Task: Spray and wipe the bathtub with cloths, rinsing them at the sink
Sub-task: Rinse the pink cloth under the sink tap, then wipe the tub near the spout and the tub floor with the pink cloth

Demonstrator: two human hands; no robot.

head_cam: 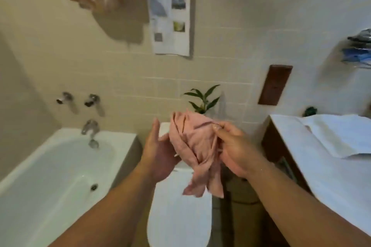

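— Left forearm (pixel 112 206) and right forearm (pixel 291 202) reach in over the toilet (pixel 180 216). What have the hands got?

— Right hand (pixel 234 150) pinches the pink cloth (pixel 192 146), thumb and curled fingers on its bunched top. Left hand (pixel 158 154) is flat and open, palm against the cloth's left side, gripping nothing. The cloth hangs above the toilet lid, tails loose.

— Risk?

— One pinch carries it. If that slips, I'd expect the cloth to drop onto the lid. A wet one would drip there too, though I can't tell whether it is wet.

— Room to move?

— Left of the toilet the bathtub (pixel 50 166) lies close, its rim apart from the arms. Right of the toilet the counter (pixel 321 176) edge juts near the right forearm, a white towel (pixel 341 136) on top. Behind the toilet, a plant (pixel 204 98) stands against the tiled wall. No sink shows.
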